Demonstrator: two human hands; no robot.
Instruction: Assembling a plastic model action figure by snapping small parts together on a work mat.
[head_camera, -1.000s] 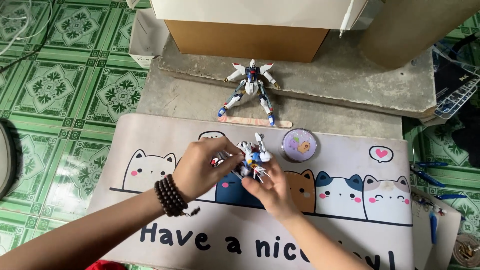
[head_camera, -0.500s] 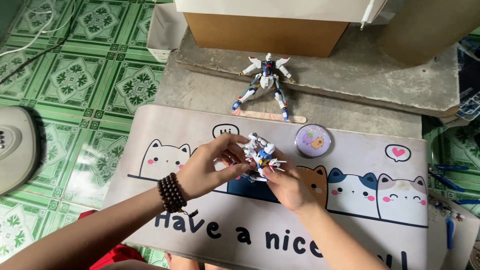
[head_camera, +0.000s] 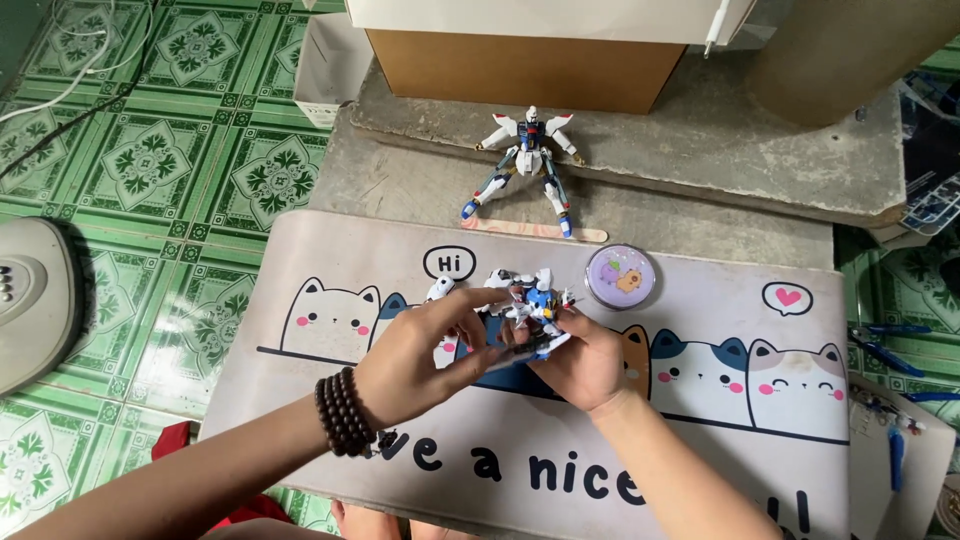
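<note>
head | robot model (head_camera: 525, 305): white-blue, small | held by both hands

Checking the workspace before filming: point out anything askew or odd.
Nothing is spilled or broken. The finished robot model sprawls legs apart against the concrete step, leaning rather than standing. Both hands hold a small robot model over the cat mat.

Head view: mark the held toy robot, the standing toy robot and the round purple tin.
held toy robot (head_camera: 527, 305), head view, blue chest
standing toy robot (head_camera: 527, 160), head view, torso
round purple tin (head_camera: 620, 277), head view, lid centre
</note>
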